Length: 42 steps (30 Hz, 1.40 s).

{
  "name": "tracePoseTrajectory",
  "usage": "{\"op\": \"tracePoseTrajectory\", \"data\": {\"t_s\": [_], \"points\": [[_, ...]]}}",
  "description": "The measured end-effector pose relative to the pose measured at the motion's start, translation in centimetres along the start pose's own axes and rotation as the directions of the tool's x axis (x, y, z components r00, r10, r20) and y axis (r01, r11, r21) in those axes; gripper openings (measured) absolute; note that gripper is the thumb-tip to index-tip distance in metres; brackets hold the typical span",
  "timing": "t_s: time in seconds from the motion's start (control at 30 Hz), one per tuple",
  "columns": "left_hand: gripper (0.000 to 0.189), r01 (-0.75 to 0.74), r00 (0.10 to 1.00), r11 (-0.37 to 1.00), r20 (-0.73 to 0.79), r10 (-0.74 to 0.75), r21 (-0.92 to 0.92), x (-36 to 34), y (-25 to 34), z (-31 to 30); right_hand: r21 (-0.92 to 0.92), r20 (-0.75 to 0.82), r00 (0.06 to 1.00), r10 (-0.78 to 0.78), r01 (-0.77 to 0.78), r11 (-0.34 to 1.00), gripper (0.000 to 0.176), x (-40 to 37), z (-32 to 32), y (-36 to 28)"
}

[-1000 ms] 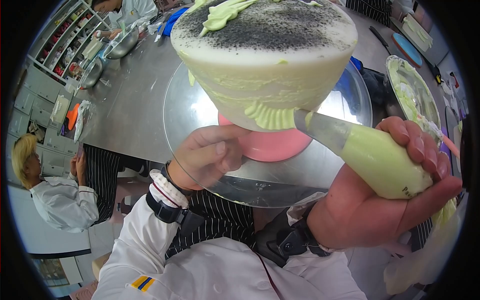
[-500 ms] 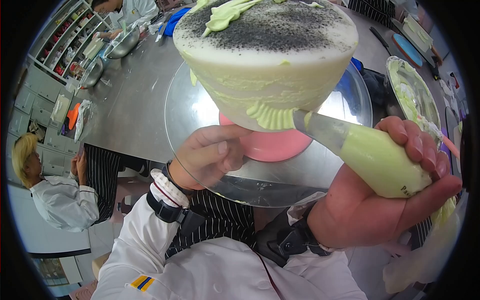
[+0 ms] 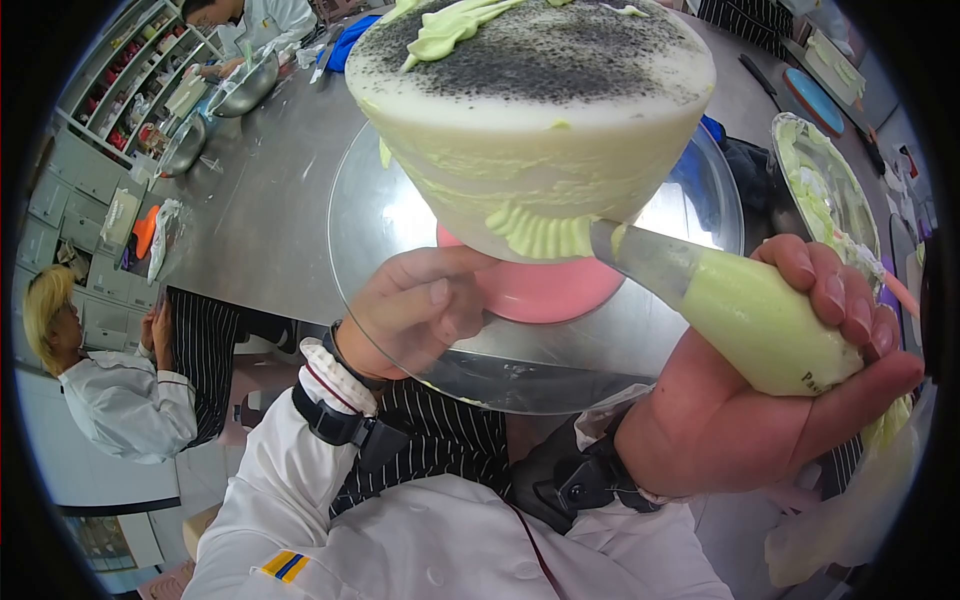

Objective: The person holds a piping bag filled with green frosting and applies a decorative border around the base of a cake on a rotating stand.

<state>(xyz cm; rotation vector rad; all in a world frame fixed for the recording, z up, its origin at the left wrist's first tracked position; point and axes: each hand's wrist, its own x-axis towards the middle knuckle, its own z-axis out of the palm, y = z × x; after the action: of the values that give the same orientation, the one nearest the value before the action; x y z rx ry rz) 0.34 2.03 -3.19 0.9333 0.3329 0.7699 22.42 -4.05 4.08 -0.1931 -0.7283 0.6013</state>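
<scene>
In my right hand (image 3: pixel 790 340) is a piping bag (image 3: pixel 750 315) of pale green cream, the fingers wrapped around it. Its tip meets the lower side of a tall white cake form (image 3: pixel 520 150), at the end of a short ridged cream band (image 3: pixel 540 232). Dark specks and a green cream smear (image 3: pixel 450 35) mark the form's top. My left hand (image 3: pixel 420 305) has curled fingers, its index finger reaching to the pink round base (image 3: pixel 550 292) under the form; its grip is partly hidden. The edge of a clear round plate (image 3: pixel 400 358) crosses in front of that hand.
A bowl smeared with green cream (image 3: pixel 830 185) stands at right. Metal bowls (image 3: pixel 245 90) and an orange tool (image 3: pixel 147 232) lie along the left of the steel table (image 3: pixel 270 190). One person (image 3: pixel 130 390) is at left; another (image 3: pixel 265 25) works at the far side.
The ridged cream band reaches slightly farther left along the form's lower side. Both hands and the piping bag stay almost where they were.
</scene>
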Motion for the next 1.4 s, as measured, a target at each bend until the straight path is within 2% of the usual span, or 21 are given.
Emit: {"op": "tracePoseTrajectory", "data": {"t_s": [0.27,0.97,1.03,1.17,1.23,1.4], "points": [[0.036,-0.033,0.999,0.999,0.002,0.033,0.013,0.04,-0.13,-0.07,0.017,-0.015,1.0,-0.002,0.002,1.0,0.026,-0.02,0.09,0.0],[0.038,-0.004,1.0,1.0,-0.013,0.004,0.028,-0.01,-0.03,0.11,0.057,0.01,1.0,0.01,-0.011,0.998,0.024,-0.01,-0.06,0.05],[0.037,0.001,1.0,1.0,-0.01,-0.001,0.027,0.02,0.04,0.19,0.045,-0.022,0.999,-0.048,0.049,0.998,0.023,0.0,-0.26,0.13],[0.037,-0.003,1.0,1.0,-0.016,0.004,0.019,-0.02,-0.05,0.12,0.031,-0.028,0.998,-0.052,0.053,0.998,0.023,0.01,-0.15,0.15],[0.036,-0.004,1.0,1.0,-0.008,0.004,0.017,0.02,-0.03,0.12,0.06,0.022,1.0,0.013,-0.014,0.998,0.022,0.05,0.07,0.08],[0.036,-0.002,1.0,1.0,-0.02,0.002,0.015,0.02,-0.07,0.2,0.064,0.017,1.0,0.004,-0.005,0.998,0.023,0.07,0.05,0.22]]}}
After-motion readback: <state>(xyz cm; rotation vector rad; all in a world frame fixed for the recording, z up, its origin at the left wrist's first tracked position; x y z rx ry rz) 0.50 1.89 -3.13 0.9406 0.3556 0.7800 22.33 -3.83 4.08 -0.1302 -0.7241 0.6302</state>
